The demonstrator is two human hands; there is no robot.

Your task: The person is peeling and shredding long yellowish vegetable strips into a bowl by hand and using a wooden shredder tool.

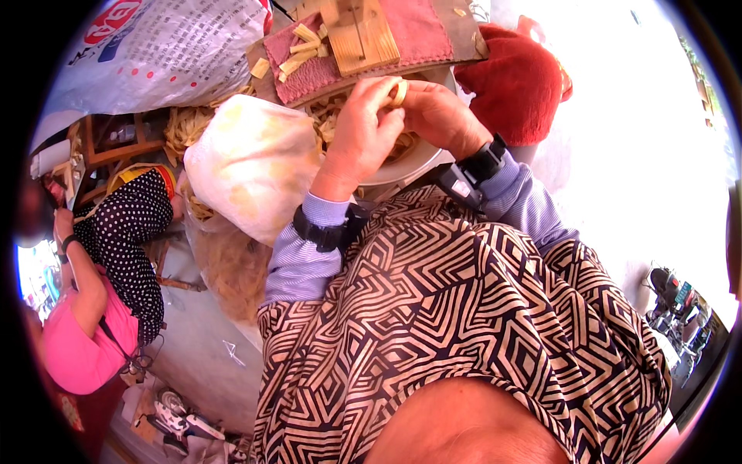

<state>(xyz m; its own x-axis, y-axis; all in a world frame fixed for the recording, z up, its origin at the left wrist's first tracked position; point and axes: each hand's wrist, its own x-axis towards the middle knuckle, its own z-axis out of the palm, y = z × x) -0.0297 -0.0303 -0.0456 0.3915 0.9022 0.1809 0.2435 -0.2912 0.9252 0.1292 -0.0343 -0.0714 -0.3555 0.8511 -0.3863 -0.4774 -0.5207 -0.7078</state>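
Note:
My left hand (pixel 362 130) and my right hand (pixel 443 119) meet above a white basin (pixel 420 168) of flat tan strips (pixel 327 119). Between their fingertips is a small pale yellow ring-shaped roll (pixel 399 93), apparently of the same strip material. The fingers partly hide it. Just beyond lies a wooden board (pixel 464 49) covered by a pink towel (pixel 420 29). On it rests a wooden block (pixel 362 43) with a dark narrow slot or rod along its middle. Several short yellowish pieces (pixel 301 52) lie left of the block.
A stained white cloth (pixel 255 162) sits left of my forearm, above a clear plastic bag (pixel 229 261) of strips. A printed sack (pixel 179 58) fills the upper left. Red fabric (pixel 510 87) bulges at right. Another person (pixel 87 330) sits at left. A motorbike (pixel 681 307) stands lower right.

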